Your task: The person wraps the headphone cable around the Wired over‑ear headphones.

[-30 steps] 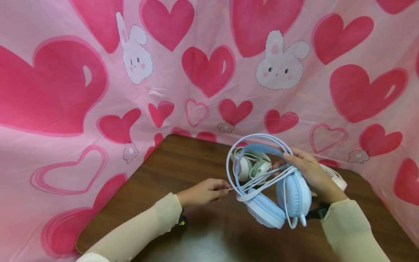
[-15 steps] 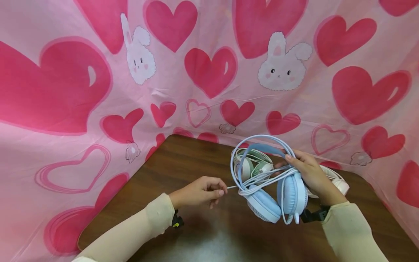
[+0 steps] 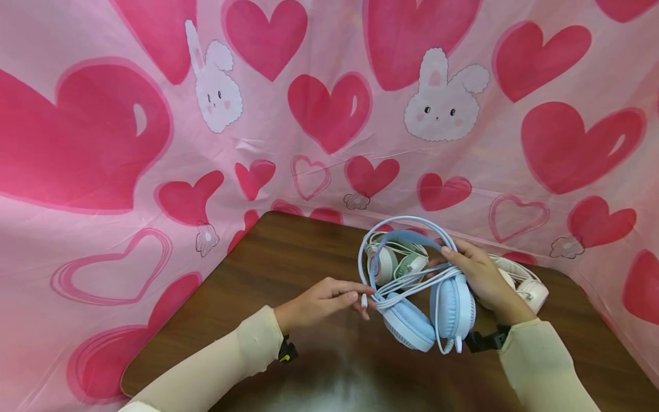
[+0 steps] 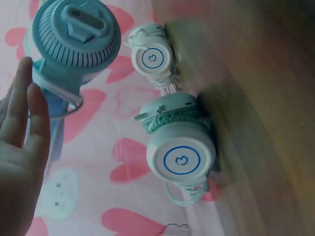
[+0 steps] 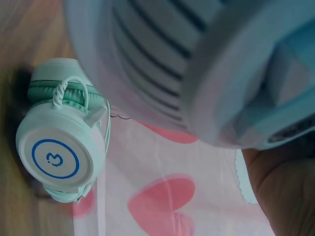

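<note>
My right hand [image 3: 486,280] grips a pair of light blue headphones [image 3: 409,327] by the side of the headband, above one earcup, and holds them over the table. A white cable [image 3: 412,284] is wound in several loops across the band. My left hand [image 3: 319,303] reaches the left side of the loops with fingers extended, and the cable's small white plug [image 3: 364,301] hangs by its fingertips. In the left wrist view, the straight fingers [image 4: 37,118] lie beside a blue earcup [image 4: 74,39]. An earcup [image 5: 147,64] fills the top of the right wrist view.
Green-padded white headphones [image 3: 382,266] with a bundled cable stand behind the blue pair. Another white pair [image 3: 532,293] sits at the right, partly behind my right wrist. The brown wooden table [image 3: 278,252] meets a pink heart-patterned cloth [image 3: 247,143] at the back.
The left hand pulled the cable end leftward, then came back right to the cable loops, its fingers straightening. The blue headphones shifted slightly left, still held by the right hand.
</note>
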`<state>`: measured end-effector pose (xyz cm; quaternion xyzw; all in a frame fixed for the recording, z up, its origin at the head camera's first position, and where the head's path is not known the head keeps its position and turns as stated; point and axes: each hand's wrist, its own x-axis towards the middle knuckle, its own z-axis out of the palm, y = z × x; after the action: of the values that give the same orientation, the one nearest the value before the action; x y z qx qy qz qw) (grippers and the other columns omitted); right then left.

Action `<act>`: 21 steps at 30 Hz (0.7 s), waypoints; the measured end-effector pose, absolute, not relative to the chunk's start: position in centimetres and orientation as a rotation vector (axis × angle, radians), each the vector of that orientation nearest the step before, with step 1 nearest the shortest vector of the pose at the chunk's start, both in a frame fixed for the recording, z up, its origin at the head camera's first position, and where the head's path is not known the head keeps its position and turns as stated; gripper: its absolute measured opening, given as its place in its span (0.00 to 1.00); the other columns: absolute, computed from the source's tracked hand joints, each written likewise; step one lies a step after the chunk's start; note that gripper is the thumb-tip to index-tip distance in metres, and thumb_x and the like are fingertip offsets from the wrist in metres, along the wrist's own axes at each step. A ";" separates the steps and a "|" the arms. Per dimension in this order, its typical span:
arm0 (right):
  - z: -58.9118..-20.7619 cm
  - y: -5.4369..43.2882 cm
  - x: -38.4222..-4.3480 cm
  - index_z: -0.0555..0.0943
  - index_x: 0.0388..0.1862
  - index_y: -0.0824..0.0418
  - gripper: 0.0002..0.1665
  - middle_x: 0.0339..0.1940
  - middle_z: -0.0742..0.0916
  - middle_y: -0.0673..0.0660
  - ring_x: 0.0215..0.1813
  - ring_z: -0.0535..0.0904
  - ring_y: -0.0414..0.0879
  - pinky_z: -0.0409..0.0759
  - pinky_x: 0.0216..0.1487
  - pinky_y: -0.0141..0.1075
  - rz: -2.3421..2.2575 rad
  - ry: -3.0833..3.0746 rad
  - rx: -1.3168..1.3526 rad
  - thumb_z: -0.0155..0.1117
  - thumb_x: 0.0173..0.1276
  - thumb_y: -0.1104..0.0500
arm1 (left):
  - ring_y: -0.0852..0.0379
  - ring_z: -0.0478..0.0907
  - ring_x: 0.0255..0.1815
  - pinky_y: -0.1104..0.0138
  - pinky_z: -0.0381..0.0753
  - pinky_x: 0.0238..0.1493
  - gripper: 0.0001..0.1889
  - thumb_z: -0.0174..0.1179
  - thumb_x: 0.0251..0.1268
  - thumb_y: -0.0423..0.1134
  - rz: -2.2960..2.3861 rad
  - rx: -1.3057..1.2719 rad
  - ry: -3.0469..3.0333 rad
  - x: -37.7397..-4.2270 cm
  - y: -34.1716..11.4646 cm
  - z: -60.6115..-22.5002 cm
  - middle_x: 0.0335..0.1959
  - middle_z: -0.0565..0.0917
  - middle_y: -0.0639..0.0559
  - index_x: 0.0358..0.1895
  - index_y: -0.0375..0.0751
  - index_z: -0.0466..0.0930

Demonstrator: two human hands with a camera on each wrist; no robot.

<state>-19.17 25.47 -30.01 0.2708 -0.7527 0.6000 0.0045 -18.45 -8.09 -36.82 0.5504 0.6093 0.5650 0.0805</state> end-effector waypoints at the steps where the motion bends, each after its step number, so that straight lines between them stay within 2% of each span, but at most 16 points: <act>1: -30.1 25.4 -19.2 0.71 0.64 0.65 0.19 0.41 0.85 0.69 0.38 0.86 0.58 0.83 0.43 0.40 1.888 -2.358 0.840 0.46 0.79 0.60 | 0.48 0.84 0.43 0.59 0.77 0.55 0.18 0.49 0.76 0.36 1.670 1.662 1.886 -18.4 -7.8 -36.8 0.44 0.85 0.39 0.60 0.26 0.73; 4: -30.1 25.2 -19.3 0.71 0.64 0.67 0.20 0.40 0.86 0.67 0.38 0.86 0.58 0.83 0.43 0.40 1.859 -2.371 0.833 0.47 0.79 0.60 | 0.58 0.84 0.34 0.67 0.81 0.43 0.12 0.58 0.68 0.31 1.607 1.730 2.101 -18.2 -7.1 -36.9 0.34 0.86 0.49 0.52 0.34 0.80; 7: -30.2 25.0 -19.4 0.70 0.63 0.69 0.20 0.40 0.86 0.68 0.38 0.86 0.58 0.83 0.42 0.40 1.825 -2.382 0.835 0.48 0.78 0.60 | 0.67 0.79 0.29 0.74 0.79 0.34 0.09 0.64 0.63 0.32 1.565 1.813 2.328 -18.1 -6.7 -37.1 0.32 0.85 0.55 0.45 0.40 0.84; 10: -30.2 24.9 -19.4 0.70 0.62 0.70 0.19 0.40 0.85 0.68 0.38 0.86 0.56 0.83 0.43 0.39 1.787 -2.397 0.838 0.47 0.78 0.60 | 0.72 0.73 0.26 0.79 0.74 0.29 0.07 0.68 0.59 0.35 1.482 1.895 2.587 -18.0 -6.4 -37.1 0.31 0.85 0.60 0.40 0.44 0.87; 15: -30.1 24.8 -19.4 0.70 0.61 0.70 0.19 0.40 0.86 0.65 0.39 0.86 0.55 0.82 0.44 0.39 1.765 -2.409 0.849 0.46 0.79 0.60 | 0.74 0.69 0.22 0.82 0.68 0.27 0.04 0.69 0.59 0.39 1.254 1.957 2.845 -17.7 -6.4 -36.9 0.27 0.84 0.62 0.35 0.46 0.87; 21: -30.1 24.7 -19.3 0.69 0.62 0.71 0.20 0.41 0.86 0.64 0.40 0.85 0.56 0.82 0.45 0.39 1.742 -2.432 0.833 0.47 0.79 0.60 | 0.74 0.64 0.18 0.82 0.64 0.22 0.04 0.68 0.60 0.41 1.158 1.839 2.925 -17.4 -6.6 -36.8 0.21 0.81 0.62 0.33 0.45 0.86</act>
<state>-19.26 24.67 -30.13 0.2681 -0.7831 0.5609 0.0184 -17.42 -6.55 -36.85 0.4889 0.7775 0.3079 -0.2485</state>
